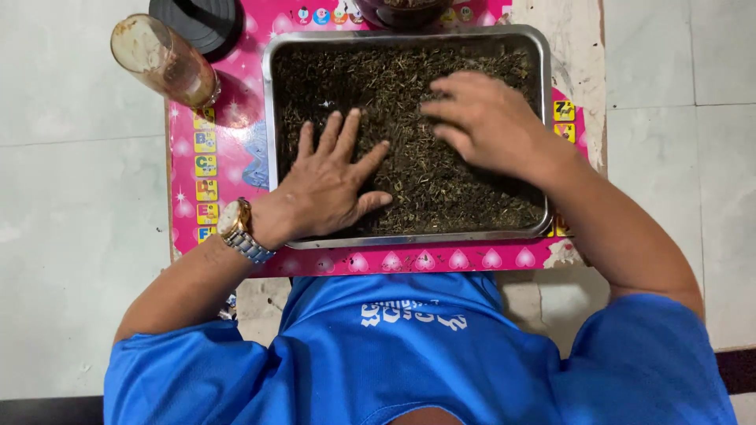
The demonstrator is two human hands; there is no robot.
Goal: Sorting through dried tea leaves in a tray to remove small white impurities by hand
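A rectangular metal tray [543,94] sits on a pink table and is filled with dark dried leaves [441,189]. My left hand [331,185] lies flat on the leaves at the tray's left side, fingers spread, with a wristwatch [240,230] on the wrist. My right hand [484,118] rests palm down on the leaves in the tray's right half, fingers curled toward the middle. Neither hand holds anything that I can see.
The small pink table [228,142] has picture squares along its edges. A tall glass [161,59] with brown residue stands at its back left, beside a dark round lid [201,20]. A dark bowl [402,9] sits behind the tray. Pale floor tiles [71,197] surround the table.
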